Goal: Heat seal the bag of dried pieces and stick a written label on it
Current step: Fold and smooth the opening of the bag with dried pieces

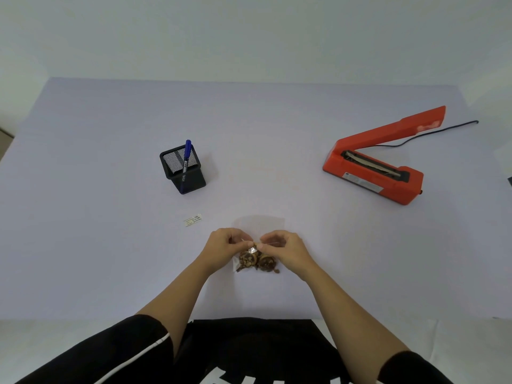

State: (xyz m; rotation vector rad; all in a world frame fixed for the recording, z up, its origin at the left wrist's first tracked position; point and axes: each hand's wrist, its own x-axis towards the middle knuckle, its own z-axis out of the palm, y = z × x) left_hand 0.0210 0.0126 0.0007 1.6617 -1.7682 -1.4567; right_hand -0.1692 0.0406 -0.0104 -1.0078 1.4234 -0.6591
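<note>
- Nearest the body, on the lilac table [110, 259], the bag [256, 263] lies flat. The dried pieces are bunched at its near end, and its clear, empty end runs straight away from the person, so the long axis lies near-to-far.
- The left hand [221, 243] and right hand [288, 248] both pinch the film just beyond the pieces, fingertips almost meeting.
- A label [192, 220] lies beyond the left hand, apart from the bag (markings present, too small to read).
- Farther left stands a mesh pen holder [191, 178] with a blue marker [187, 155] upright in it.
- Well apart at far right sits the heat sealer [374, 173], its arm raised and sealing strip exposed.
- Judgement: sealing not yet done. The right hand is nearer, and the bag's open end must travel rightward and lie across that strip.
</note>
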